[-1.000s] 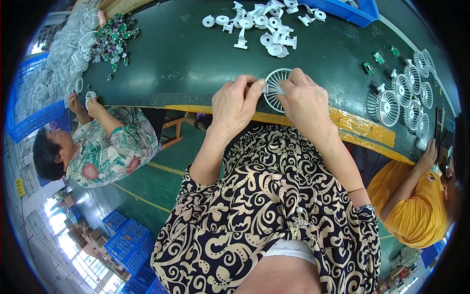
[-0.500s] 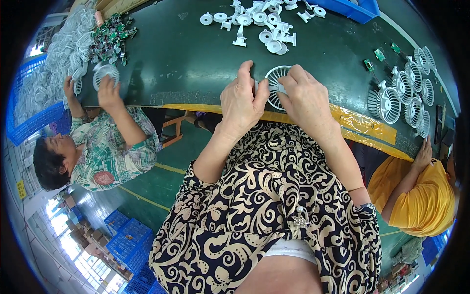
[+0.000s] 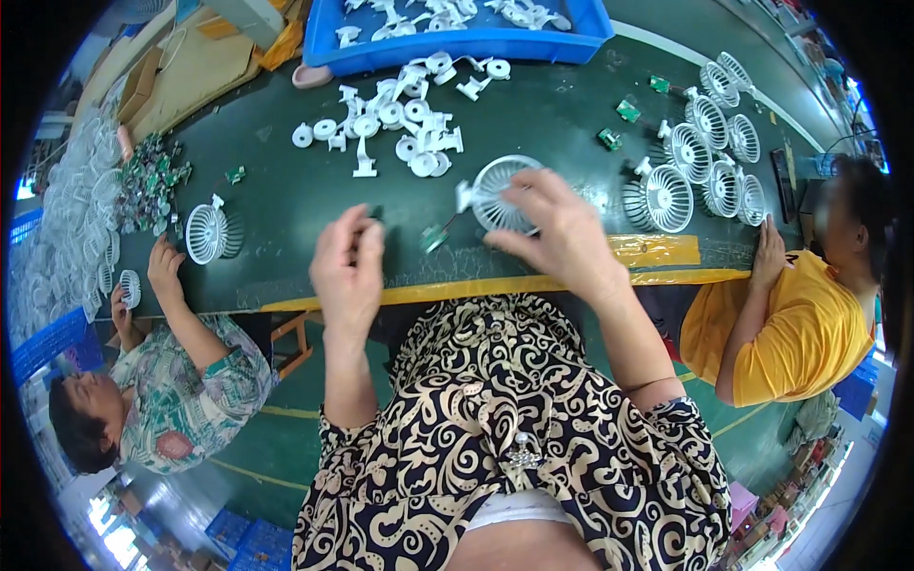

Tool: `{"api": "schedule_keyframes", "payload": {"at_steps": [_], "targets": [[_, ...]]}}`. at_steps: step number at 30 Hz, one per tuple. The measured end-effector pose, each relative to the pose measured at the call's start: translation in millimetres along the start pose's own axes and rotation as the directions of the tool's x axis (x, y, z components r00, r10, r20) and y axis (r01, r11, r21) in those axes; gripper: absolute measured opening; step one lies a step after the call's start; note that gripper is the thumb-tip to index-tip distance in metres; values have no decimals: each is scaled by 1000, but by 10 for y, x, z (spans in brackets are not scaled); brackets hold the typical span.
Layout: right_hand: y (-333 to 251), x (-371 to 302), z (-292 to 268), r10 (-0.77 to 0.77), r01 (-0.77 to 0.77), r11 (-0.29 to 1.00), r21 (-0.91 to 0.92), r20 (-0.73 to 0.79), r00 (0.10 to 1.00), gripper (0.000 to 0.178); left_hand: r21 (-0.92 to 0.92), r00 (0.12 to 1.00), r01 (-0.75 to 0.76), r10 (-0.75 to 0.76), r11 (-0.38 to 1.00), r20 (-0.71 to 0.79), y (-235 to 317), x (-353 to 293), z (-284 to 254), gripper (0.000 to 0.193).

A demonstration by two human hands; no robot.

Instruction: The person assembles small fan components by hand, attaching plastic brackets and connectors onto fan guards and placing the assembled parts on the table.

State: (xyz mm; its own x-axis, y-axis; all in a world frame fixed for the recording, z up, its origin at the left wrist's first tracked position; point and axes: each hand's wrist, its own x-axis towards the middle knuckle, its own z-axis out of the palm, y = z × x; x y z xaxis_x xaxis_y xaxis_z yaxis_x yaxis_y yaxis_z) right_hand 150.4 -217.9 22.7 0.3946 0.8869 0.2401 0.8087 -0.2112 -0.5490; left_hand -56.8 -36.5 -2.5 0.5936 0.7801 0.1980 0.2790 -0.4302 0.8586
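Note:
A round white plastic fan guard (image 3: 497, 202) with radial ribs is tilted just above the dark green table in front of me. My right hand (image 3: 564, 228) grips its right side, with the thumb low and the fingers over the rim. From the stub on the guard's left side a thin wire runs to a small green circuit board (image 3: 434, 238). My left hand (image 3: 348, 266) is raised to the left of that board, apart from the guard. Its fingers are loosely bent, and nothing shows in them.
White plastic brackets (image 3: 390, 119) lie piled beyond my hands, before a blue tray (image 3: 457, 52) of similar parts. Several guards (image 3: 671, 198) with boards stand at right. At left are circuit boards (image 3: 152, 181) and heaped guards (image 3: 71, 200). A co-worker sits on each side.
My left hand has let go of the guard and moved left. The guard is now tilted in my right hand, its board showing. The view has shifted, revealing the blue tray. The left co-worker's guard stands on the table.

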Motion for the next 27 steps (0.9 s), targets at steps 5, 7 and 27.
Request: {"api": "schedule_keyframes", "payload": {"at_steps": [5,7,27], "targets": [[648,97,-425,234,-358,830,-428,-316,920,32,396,968,-3,102,918,-230,-228,230,-491,29],[921,162,-581,182,-407,717,-566,-411,893,26,567,934,-51,239,822,-264,-388,315,-680,34],[665,991,291,-44,-19,966,-258,-239,970,34,502,929,298,-125,812,-349,-1032,578,-1552,25]]}}
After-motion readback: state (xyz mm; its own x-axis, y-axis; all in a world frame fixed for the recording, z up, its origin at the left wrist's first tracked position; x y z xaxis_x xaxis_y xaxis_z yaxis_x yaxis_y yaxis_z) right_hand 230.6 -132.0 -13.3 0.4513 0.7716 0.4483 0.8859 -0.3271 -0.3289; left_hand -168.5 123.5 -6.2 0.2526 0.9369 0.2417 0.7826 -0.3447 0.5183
